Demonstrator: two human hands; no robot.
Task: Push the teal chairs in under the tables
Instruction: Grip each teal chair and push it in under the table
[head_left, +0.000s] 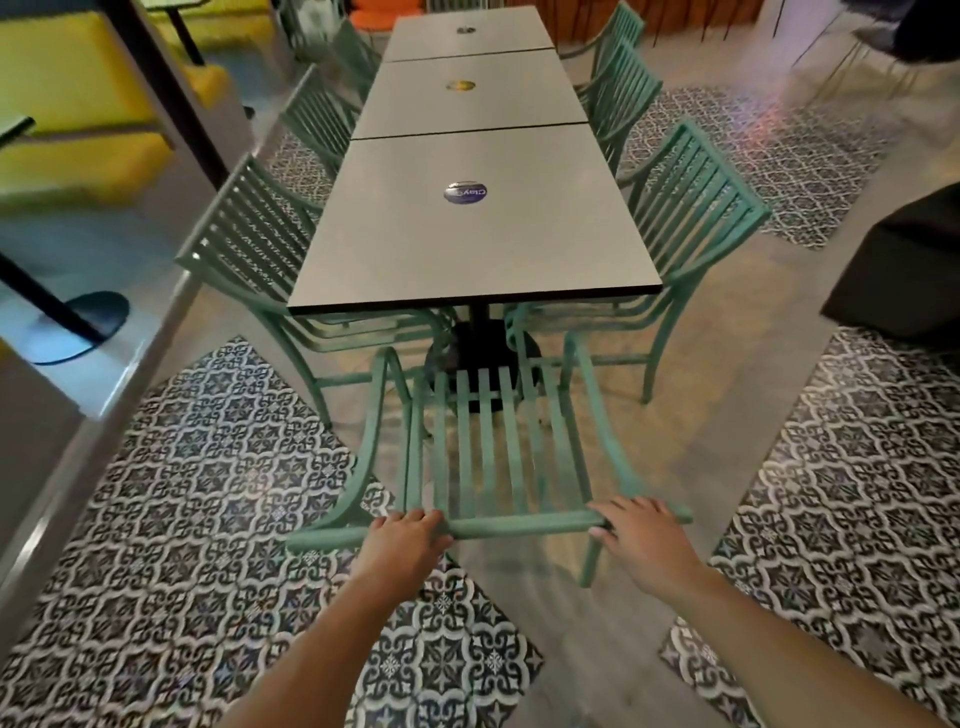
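A teal slatted chair (488, 447) stands at the near end of a row of grey tables (467, 249), facing the table, its seat front close to the black table base. My left hand (408, 535) grips the top rail of its backrest on the left. My right hand (641, 530) grips the same rail on the right. More teal chairs line both long sides: one at the near left (244, 244), one at the near right (691, 208), others farther back, their seats tucked under the tabletops.
Patterned black-and-white floor tiles surround the chair. A grey partition and a black pedestal table base (83, 322) lie to the left, with yellow benches (78, 104) behind. A dark block (904, 270) sits at the right edge.
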